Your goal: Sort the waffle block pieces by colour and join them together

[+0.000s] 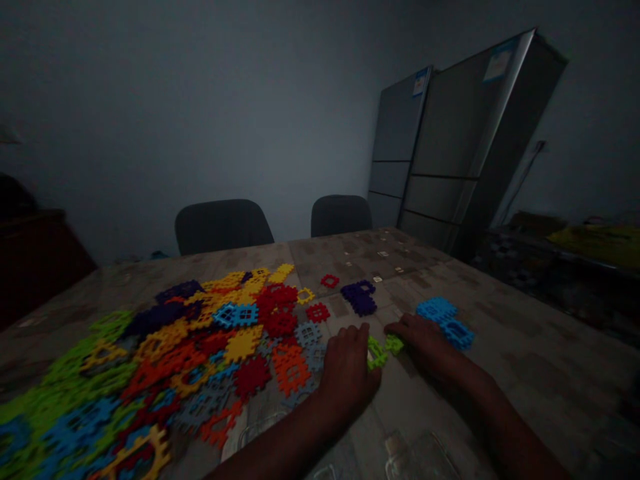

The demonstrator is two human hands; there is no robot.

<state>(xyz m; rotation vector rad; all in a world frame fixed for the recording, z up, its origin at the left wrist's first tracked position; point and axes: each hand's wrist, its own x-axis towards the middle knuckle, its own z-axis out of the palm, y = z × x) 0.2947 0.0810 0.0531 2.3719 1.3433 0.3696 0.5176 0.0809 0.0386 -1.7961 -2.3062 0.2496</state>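
Note:
My left hand (350,363) is closed on a lime-green interlocking tile (376,353) with toothed edges and an open middle. Facing it, my right hand (417,340) grips a second, smaller-looking green tile (394,343). The two green pieces are edge to edge; whether their teeth are interlocked I cannot tell. Just beyond my right hand lie blue tiles (437,309), partly overlapped by it. A group of dark purple tiles (360,297) sits farther back between my hands. Left of my left hand are an orange window tile (290,368) and grey tiles (307,333).
A wide heap of mixed tiles (200,340) covers the table's left side. Two dark chairs (223,223) stand at the far edge of the patterned table (525,347). Tall grey refrigerators (445,133) are at the back right. Clear plastic-like shapes (425,457) show near the front edge.

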